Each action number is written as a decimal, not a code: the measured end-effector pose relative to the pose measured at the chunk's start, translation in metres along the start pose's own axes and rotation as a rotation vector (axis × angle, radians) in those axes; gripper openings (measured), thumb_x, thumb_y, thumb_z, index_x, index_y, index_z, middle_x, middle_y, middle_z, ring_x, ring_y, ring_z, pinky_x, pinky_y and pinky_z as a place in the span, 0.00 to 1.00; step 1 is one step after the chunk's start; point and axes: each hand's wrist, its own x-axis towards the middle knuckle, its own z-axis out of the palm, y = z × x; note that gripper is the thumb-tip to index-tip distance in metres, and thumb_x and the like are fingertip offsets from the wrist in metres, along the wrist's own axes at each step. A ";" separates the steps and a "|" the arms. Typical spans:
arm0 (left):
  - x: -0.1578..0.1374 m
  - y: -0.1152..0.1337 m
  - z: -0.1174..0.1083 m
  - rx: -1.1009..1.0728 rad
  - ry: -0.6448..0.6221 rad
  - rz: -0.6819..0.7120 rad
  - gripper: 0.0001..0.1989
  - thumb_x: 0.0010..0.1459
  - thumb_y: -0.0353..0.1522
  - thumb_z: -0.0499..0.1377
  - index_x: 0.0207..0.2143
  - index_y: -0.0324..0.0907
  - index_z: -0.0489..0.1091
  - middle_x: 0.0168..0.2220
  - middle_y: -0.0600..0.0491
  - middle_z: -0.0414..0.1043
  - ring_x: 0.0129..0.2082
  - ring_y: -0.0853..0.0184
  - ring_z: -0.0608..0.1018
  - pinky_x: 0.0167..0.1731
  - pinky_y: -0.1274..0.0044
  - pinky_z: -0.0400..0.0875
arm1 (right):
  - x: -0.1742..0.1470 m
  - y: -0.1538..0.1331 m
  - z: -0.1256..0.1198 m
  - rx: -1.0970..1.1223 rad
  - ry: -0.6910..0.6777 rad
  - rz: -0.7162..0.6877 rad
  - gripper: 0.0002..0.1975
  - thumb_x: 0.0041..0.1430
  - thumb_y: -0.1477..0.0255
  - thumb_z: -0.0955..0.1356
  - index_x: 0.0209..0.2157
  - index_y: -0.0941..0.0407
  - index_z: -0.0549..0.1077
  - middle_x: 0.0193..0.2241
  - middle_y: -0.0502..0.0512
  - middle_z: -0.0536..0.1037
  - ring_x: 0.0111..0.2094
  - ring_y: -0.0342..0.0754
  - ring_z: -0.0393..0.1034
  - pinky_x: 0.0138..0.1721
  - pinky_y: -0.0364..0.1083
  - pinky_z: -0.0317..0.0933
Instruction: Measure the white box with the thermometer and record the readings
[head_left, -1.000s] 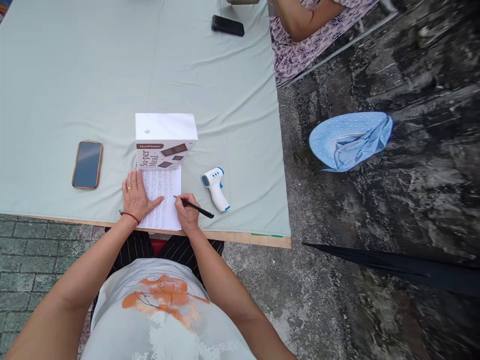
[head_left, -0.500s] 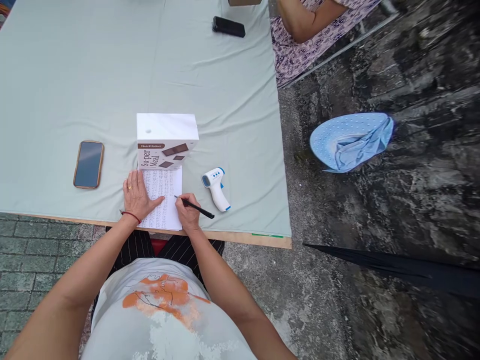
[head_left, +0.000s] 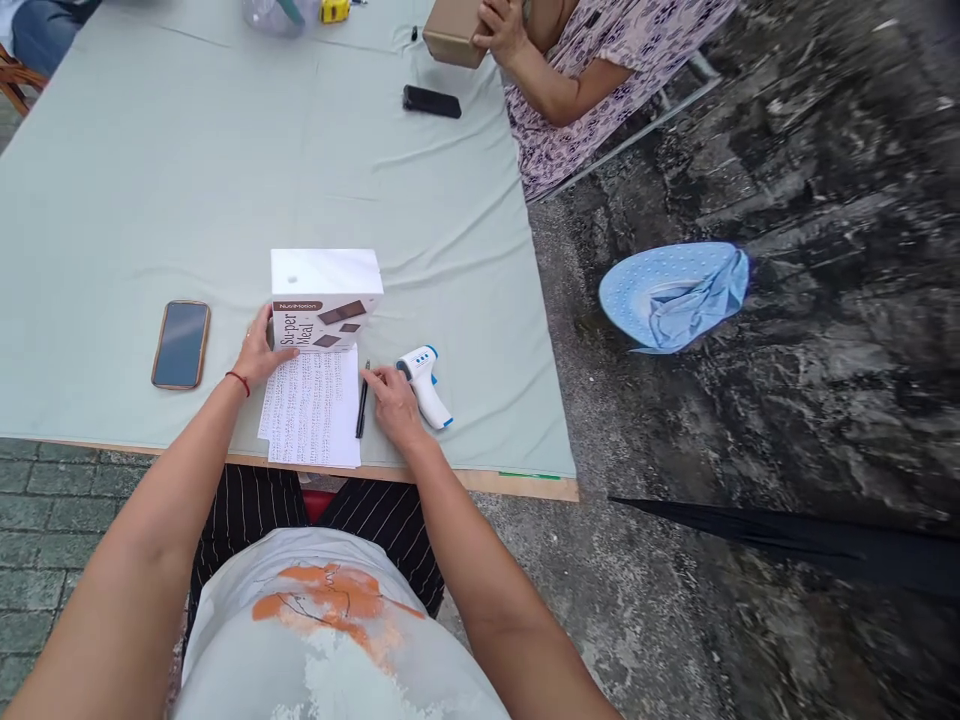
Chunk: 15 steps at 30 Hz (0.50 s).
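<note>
A white box [head_left: 330, 272] printed "Super Meal" stands on the table. At its left front corner is my left hand [head_left: 259, 352], fingers along the side and thumb stretched across the lower front; how firmly it touches is unclear. Below the box lie printed sheets [head_left: 313, 410], slightly fanned out. Along their right edge rests a black pen [head_left: 362, 402]. My right hand [head_left: 395, 400] is just right of the pen, fingers loosely bent and apart, holding nothing. A white-and-blue infrared thermometer [head_left: 424, 385] lies close beside that hand.
A phone [head_left: 181, 345] lies to the left on the cloth-covered table [head_left: 187, 180]. Farther off are a black case [head_left: 432, 101], a yellow tape measure [head_left: 334, 10] and a cardboard box [head_left: 457, 35] under another person's hand [head_left: 504, 30]. A blue hat [head_left: 675, 295] appears beyond the right edge.
My right hand has let go of the pen, which now lies beside the sheets. My left hand has moved off the paper up to the box's corner. The view has shifted slightly.
</note>
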 end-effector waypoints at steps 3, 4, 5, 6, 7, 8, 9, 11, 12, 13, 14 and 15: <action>0.005 0.000 -0.002 -0.127 -0.045 -0.007 0.41 0.47 0.45 0.67 0.59 0.40 0.59 0.57 0.40 0.68 0.56 0.55 0.72 0.55 0.62 0.70 | -0.005 -0.001 -0.009 -0.048 0.100 0.075 0.22 0.61 0.78 0.57 0.52 0.53 0.72 0.45 0.61 0.72 0.44 0.53 0.65 0.48 0.54 0.62; 0.005 0.000 -0.002 -0.131 -0.026 -0.017 0.41 0.46 0.46 0.67 0.59 0.39 0.59 0.57 0.39 0.68 0.56 0.56 0.72 0.55 0.63 0.70 | -0.009 0.001 -0.014 -0.084 0.159 0.158 0.20 0.61 0.75 0.60 0.53 0.54 0.71 0.47 0.63 0.71 0.46 0.55 0.64 0.49 0.56 0.60; 0.003 0.002 -0.001 -0.130 -0.002 -0.029 0.41 0.46 0.47 0.67 0.58 0.39 0.59 0.57 0.39 0.67 0.55 0.56 0.72 0.55 0.63 0.70 | -0.013 0.004 -0.019 -0.130 0.208 0.269 0.20 0.60 0.71 0.63 0.54 0.55 0.70 0.49 0.66 0.69 0.48 0.58 0.63 0.50 0.58 0.59; 0.001 0.003 -0.001 -0.138 0.027 -0.050 0.42 0.46 0.48 0.67 0.58 0.39 0.59 0.57 0.39 0.68 0.55 0.56 0.73 0.55 0.63 0.70 | -0.016 0.008 -0.024 -0.178 0.231 0.396 0.22 0.58 0.66 0.66 0.54 0.57 0.70 0.49 0.68 0.68 0.50 0.61 0.62 0.50 0.60 0.59; -0.002 0.004 0.000 -0.161 0.059 -0.078 0.42 0.47 0.49 0.66 0.59 0.38 0.59 0.56 0.38 0.68 0.54 0.56 0.73 0.55 0.64 0.70 | -0.020 0.012 -0.029 -0.217 0.223 0.520 0.25 0.55 0.63 0.69 0.53 0.58 0.70 0.49 0.69 0.68 0.50 0.63 0.61 0.49 0.61 0.58; -0.006 0.006 0.002 -0.195 0.089 -0.112 0.42 0.48 0.50 0.65 0.59 0.37 0.59 0.56 0.38 0.68 0.54 0.57 0.74 0.54 0.64 0.71 | -0.022 0.017 -0.033 -0.237 0.184 0.618 0.26 0.52 0.60 0.70 0.50 0.59 0.71 0.47 0.69 0.69 0.49 0.64 0.62 0.47 0.60 0.59; -0.009 0.007 0.003 -0.236 0.115 -0.144 0.42 0.49 0.51 0.64 0.59 0.36 0.58 0.55 0.38 0.69 0.53 0.57 0.74 0.53 0.65 0.71 | -0.023 0.021 -0.037 -0.230 0.125 0.679 0.25 0.51 0.59 0.71 0.48 0.59 0.72 0.45 0.69 0.70 0.48 0.63 0.63 0.46 0.59 0.59; -0.018 0.009 0.005 -0.306 0.140 -0.173 0.41 0.52 0.53 0.61 0.59 0.35 0.59 0.53 0.38 0.71 0.52 0.57 0.75 0.51 0.66 0.72 | -0.022 0.023 -0.043 -0.148 0.038 0.731 0.20 0.51 0.58 0.70 0.41 0.57 0.73 0.39 0.64 0.71 0.43 0.60 0.65 0.42 0.55 0.61; -0.021 0.010 0.005 -0.316 0.145 -0.161 0.40 0.54 0.54 0.59 0.59 0.35 0.60 0.52 0.39 0.72 0.51 0.57 0.76 0.50 0.67 0.72 | -0.019 0.021 -0.044 -0.075 0.032 0.740 0.19 0.51 0.57 0.70 0.39 0.57 0.74 0.36 0.61 0.72 0.40 0.57 0.66 0.40 0.53 0.61; -0.025 0.010 0.006 -0.296 0.147 -0.142 0.38 0.56 0.55 0.56 0.57 0.36 0.62 0.50 0.40 0.73 0.49 0.57 0.76 0.48 0.67 0.73 | -0.014 0.015 -0.045 0.019 0.049 0.741 0.19 0.52 0.56 0.70 0.37 0.57 0.74 0.33 0.59 0.72 0.37 0.55 0.66 0.38 0.51 0.61; -0.027 0.010 0.006 -0.252 0.151 -0.119 0.36 0.57 0.56 0.53 0.56 0.37 0.65 0.48 0.41 0.74 0.48 0.57 0.76 0.47 0.66 0.72 | -0.009 0.006 -0.046 0.130 0.079 0.732 0.19 0.52 0.55 0.69 0.37 0.57 0.74 0.31 0.57 0.72 0.35 0.53 0.66 0.36 0.49 0.60; -0.029 0.010 0.005 -0.194 0.152 -0.095 0.35 0.59 0.56 0.51 0.55 0.37 0.67 0.46 0.42 0.75 0.47 0.56 0.76 0.47 0.66 0.72 | -0.003 -0.005 -0.045 0.252 0.112 0.712 0.21 0.53 0.53 0.68 0.37 0.57 0.73 0.30 0.55 0.72 0.33 0.51 0.66 0.34 0.48 0.60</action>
